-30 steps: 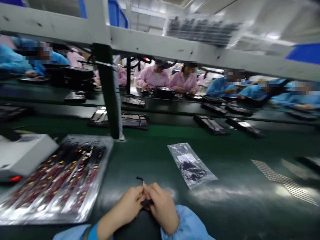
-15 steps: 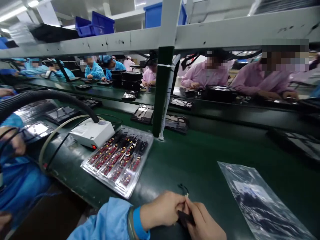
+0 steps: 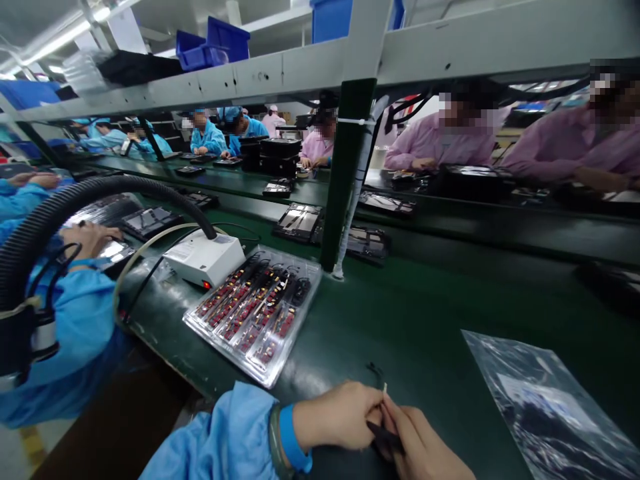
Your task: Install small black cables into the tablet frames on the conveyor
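Note:
My left hand and my right hand meet at the bottom edge of the green work surface. Both pinch a small black part with a thin curled wire that sticks up between the fingertips. My left arm wears a light blue sleeve with a green bracelet at the wrist. A clear plastic tray of several red and black small parts lies just left of my hands.
A clear plastic bag with dark parts lies at the right. A white box with a red light and a black ribbed hose stand at the left, beside a co-worker's blue sleeve. A dark green post rises behind the tray. Other people sit beyond.
The view has swung left, bringing the white box, hose and co-worker into sight. My hands stay pinched on the same small wired part near the table's front edge.

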Action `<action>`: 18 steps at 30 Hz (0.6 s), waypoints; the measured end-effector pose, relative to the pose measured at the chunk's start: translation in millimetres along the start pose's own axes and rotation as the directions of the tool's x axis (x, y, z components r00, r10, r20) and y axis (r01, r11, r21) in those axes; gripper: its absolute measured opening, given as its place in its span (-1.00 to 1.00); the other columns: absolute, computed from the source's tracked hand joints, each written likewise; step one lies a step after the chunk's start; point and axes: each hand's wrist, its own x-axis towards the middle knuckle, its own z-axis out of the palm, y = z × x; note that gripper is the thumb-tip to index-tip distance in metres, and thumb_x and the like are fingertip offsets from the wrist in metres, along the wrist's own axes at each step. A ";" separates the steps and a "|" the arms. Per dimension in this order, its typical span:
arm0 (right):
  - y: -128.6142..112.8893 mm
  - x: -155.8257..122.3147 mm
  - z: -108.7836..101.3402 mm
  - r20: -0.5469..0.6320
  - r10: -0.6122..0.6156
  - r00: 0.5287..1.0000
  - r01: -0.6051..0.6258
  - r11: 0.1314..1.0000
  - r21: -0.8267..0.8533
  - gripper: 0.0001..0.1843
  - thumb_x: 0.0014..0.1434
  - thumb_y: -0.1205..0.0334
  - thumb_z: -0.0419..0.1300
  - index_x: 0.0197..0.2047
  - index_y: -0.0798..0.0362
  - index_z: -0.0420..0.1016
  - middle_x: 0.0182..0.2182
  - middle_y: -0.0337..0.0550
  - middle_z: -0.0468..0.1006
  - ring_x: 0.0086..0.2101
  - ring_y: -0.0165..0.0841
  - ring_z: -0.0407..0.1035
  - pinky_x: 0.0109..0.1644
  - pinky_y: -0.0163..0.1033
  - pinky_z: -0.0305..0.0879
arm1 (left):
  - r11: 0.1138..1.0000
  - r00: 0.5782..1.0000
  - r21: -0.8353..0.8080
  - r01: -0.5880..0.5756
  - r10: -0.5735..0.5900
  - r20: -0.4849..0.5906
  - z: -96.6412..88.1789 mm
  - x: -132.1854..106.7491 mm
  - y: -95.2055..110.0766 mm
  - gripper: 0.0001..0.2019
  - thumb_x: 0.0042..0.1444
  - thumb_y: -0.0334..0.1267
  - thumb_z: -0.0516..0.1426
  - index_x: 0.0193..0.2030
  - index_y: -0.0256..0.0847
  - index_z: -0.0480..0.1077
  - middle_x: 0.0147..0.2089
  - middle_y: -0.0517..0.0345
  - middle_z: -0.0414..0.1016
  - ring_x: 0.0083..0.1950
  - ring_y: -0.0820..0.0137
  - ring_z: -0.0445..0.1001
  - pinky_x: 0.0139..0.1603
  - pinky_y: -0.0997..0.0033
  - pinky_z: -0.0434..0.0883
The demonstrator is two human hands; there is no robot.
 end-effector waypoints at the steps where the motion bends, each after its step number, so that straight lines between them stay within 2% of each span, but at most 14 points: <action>1: 0.9 1.9 -0.6 0.010 0.000 1.000 0.000 1.000 -0.005 -0.62 0.38 0.27 -0.19 -0.01 0.13 0.42 -0.44 -0.13 0.50 -0.56 -0.45 0.43 -0.55 -0.41 0.28 | 1.000 1.000 -0.018 0.009 -0.009 0.005 -0.9 -0.2 0.1 -0.75 -0.18 -0.62 0.06 -0.39 -0.23 0.37 -0.46 0.28 0.40 -0.48 0.52 0.25 -0.50 0.60 0.14; 6: 3.2 8.8 -3.1 0.018 -0.009 1.000 0.009 1.000 0.006 -0.60 0.40 0.18 -0.20 -0.05 0.13 0.42 -0.47 -0.16 0.46 -0.58 -0.46 0.41 -0.57 -0.43 0.27 | 0.997 0.999 -0.060 0.052 -0.051 0.013 -1.4 1.5 -3.0 -0.70 -0.26 -0.64 0.11 -0.38 -0.22 0.39 -0.57 0.38 0.25 -0.54 0.56 0.17 -0.53 0.62 0.11; 9: 6.0 10.1 -5.9 0.020 -0.012 1.000 0.011 0.999 0.035 -0.59 0.40 0.13 -0.20 -0.08 0.12 0.41 -0.47 -0.17 0.45 -0.58 -0.47 0.42 -0.57 -0.44 0.28 | 0.994 0.999 -0.101 0.036 -0.035 0.003 1.8 3.4 -5.8 -0.73 -0.17 -0.62 0.07 -0.35 -0.24 0.43 -0.48 0.31 0.41 -0.47 0.53 0.29 -0.48 0.62 0.18; 12: 7.8 12.8 -10.1 0.065 -0.014 0.998 0.008 0.996 0.086 -0.61 0.40 0.19 -0.22 -0.08 0.08 0.41 -0.45 -0.18 0.47 -0.58 -0.49 0.43 -0.57 -0.46 0.28 | 0.984 0.998 -0.173 0.050 -0.045 0.033 6.4 6.0 -9.9 -0.70 -0.10 -0.64 -0.01 -0.34 -0.26 0.43 -0.39 0.23 0.52 -0.41 0.50 0.41 -0.43 0.61 0.26; 15: 5.4 19.1 -13.4 0.081 0.000 0.997 -0.005 0.998 0.066 -0.59 0.40 0.20 -0.25 -0.17 0.04 0.41 -0.48 -0.20 0.44 -0.59 -0.47 0.42 -0.60 -0.43 0.26 | 0.976 0.996 -0.211 0.052 -0.037 0.076 9.7 8.4 -14.7 -0.71 -0.14 -0.66 0.00 -0.35 -0.27 0.41 -0.41 0.21 0.51 -0.39 0.47 0.47 -0.44 0.62 0.28; 18: -0.1 27.0 -14.8 0.064 0.028 0.998 -0.030 0.999 0.029 -0.51 0.41 0.12 -0.31 -0.24 0.05 0.40 -0.50 -0.20 0.41 -0.59 -0.46 0.42 -0.60 -0.40 0.25 | 0.973 0.998 -0.227 0.042 -0.031 0.050 9.4 8.8 -17.0 -0.76 -0.14 -0.64 0.02 -0.40 -0.26 0.36 -0.46 0.24 0.47 -0.40 0.47 0.46 -0.45 0.61 0.28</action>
